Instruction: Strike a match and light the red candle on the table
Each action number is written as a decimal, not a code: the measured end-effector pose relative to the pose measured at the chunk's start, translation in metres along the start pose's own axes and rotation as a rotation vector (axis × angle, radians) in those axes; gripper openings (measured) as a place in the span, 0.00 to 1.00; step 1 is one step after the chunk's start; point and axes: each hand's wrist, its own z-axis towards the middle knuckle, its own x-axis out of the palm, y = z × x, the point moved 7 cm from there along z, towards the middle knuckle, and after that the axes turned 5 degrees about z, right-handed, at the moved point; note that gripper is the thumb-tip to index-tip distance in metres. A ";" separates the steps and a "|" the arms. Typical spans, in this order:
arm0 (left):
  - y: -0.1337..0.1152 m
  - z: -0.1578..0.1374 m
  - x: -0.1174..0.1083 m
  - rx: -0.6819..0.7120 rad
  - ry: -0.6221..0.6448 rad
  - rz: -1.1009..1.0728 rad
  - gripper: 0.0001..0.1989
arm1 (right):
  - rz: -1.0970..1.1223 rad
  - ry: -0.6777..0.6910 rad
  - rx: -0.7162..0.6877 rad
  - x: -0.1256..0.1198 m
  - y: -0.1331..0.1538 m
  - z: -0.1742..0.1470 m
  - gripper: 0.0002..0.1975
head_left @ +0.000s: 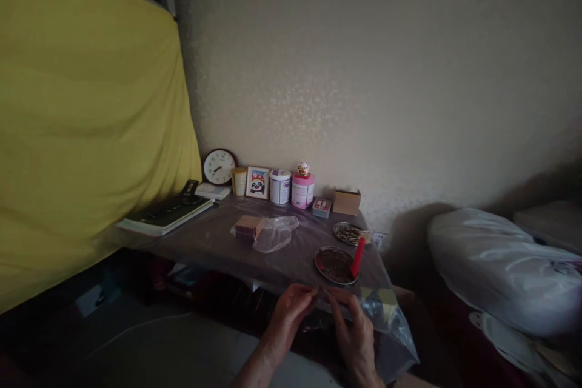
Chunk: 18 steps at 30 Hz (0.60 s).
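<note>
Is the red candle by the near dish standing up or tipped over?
Tipped: the red candle leans slantwise against the near dish, not upright.

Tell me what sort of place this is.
Probably a lived-in room at home: a low table against the wall with a clock, tins and a framed picture, and bagged bedding beside it.

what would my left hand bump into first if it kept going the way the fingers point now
Probably the right hand: the left hand points right and slightly up, fingertips nearly meeting over a small item. Beyond that lies the round tray, though depth is unclear.
</note>
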 end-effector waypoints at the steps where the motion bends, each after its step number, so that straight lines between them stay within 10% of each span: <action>1: 0.000 0.000 -0.001 0.002 -0.004 0.004 0.06 | 0.001 0.001 -0.010 0.000 0.001 0.000 0.08; 18: 0.005 0.005 -0.015 -0.011 -0.019 -0.027 0.06 | 0.056 0.060 0.045 0.016 0.004 -0.002 0.07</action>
